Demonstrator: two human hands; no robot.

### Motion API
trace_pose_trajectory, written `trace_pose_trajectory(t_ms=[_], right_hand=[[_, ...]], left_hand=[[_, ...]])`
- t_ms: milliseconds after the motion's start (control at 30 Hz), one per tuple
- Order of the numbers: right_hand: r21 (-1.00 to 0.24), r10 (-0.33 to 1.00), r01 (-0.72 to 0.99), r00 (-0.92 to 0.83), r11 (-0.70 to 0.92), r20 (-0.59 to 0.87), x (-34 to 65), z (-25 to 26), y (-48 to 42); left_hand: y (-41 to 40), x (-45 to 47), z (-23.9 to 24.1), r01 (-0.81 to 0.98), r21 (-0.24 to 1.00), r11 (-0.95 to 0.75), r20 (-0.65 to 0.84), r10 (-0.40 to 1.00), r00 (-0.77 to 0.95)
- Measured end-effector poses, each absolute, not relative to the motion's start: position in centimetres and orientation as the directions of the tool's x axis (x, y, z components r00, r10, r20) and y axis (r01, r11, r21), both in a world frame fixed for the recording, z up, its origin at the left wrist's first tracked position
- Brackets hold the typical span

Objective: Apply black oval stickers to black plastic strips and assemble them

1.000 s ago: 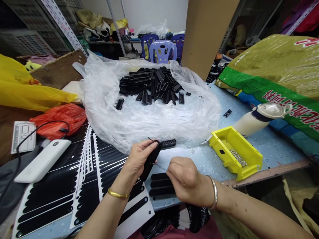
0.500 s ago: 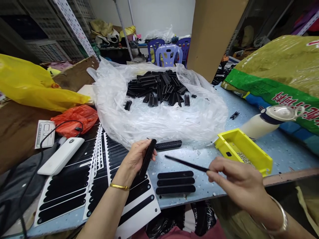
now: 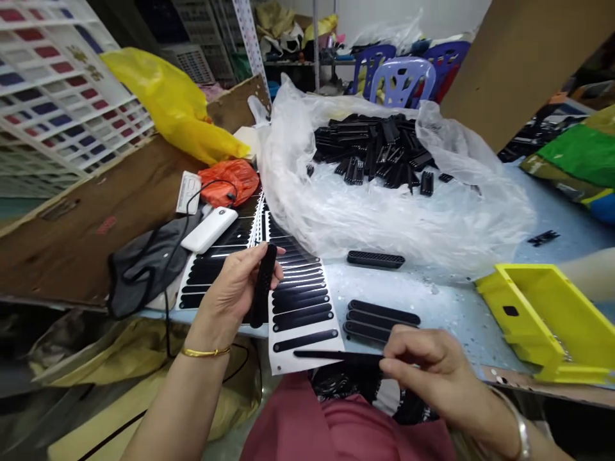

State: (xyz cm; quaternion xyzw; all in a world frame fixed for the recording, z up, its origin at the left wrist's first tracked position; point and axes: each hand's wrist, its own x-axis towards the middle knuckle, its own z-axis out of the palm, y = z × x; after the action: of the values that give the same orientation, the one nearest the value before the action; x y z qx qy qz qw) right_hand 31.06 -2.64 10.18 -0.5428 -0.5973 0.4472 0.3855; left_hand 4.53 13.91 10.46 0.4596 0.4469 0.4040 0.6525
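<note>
In my left hand (image 3: 231, 278) an elongated black bar (image 3: 263, 291) with rounded ends stands on a slant, gripped between thumb and fingers. My right hand (image 3: 430, 365) pinches the end of a thin black strip (image 3: 331, 356), which points left over the lower edge of a white sheet (image 3: 288, 363) bearing black strips. Just beyond the right hand, three black bars (image 3: 382, 312) lie side by side on the table. Farther back, against a plastic bag, is another black bar (image 3: 375, 259) with a honeycomb-patterned top.
A clear plastic bag (image 3: 403, 221) spreads behind, with a heap of black parts (image 3: 379, 144) on it. To the right stands a yellow bin (image 3: 528, 320). On the left are a white power bank (image 3: 210, 230) with a cable, a red bag (image 3: 230, 181) and a wooden board (image 3: 96, 224).
The view has swung left, bringing a white crate into sight. Still holding the strip, my right hand has moved lower and nearer the body. My left hand keeps the bar.
</note>
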Motion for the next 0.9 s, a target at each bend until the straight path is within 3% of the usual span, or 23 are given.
trace_pose_trajectory(t_ms=[167, 333, 433, 600, 800, 900], right_hand=[[-0.943, 0.932, 0.050, -0.144, -0.329, -0.333, 25.6, 6.4, -4.3], [-0.884, 0.878, 0.030, -0.111, -0.466, -0.466, 24.2, 4.4, -4.1], [-0.874, 0.875, 0.090, -0.048, -0.477, -0.482, 24.0, 3.8, -3.6], [-0.884, 0.920, 0.257, 0.079, -0.392, -0.385, 23.8, 3.6, -3.3], [-0.872, 0.893, 0.208, 0.016, -0.443, -0.450, 23.8, 4.0, -3.4], [-0.874, 0.915, 0.276, 0.064, -0.399, -0.398, 23.5, 3.5, -3.2]], left_hand=[[9.9, -0.2, 9.4, -0.067, 0.943, 0.327, -0.301, 0.919, 0.254], [5.6, -3.7, 6.4, -0.082, 0.888, 0.452, -0.417, 0.868, 0.271], [3.5, -4.5, 4.3, -0.127, 0.835, 0.535, -0.487, 0.826, 0.284], [1.0, -4.0, 1.9, -0.186, 0.783, 0.593, -0.520, 0.790, 0.325], [0.0, -3.1, 1.0, -0.179, 0.775, 0.606, -0.486, 0.753, 0.443], [-0.1, -2.5, 1.0, -0.178, 0.783, 0.596, -0.481, 0.762, 0.433]])
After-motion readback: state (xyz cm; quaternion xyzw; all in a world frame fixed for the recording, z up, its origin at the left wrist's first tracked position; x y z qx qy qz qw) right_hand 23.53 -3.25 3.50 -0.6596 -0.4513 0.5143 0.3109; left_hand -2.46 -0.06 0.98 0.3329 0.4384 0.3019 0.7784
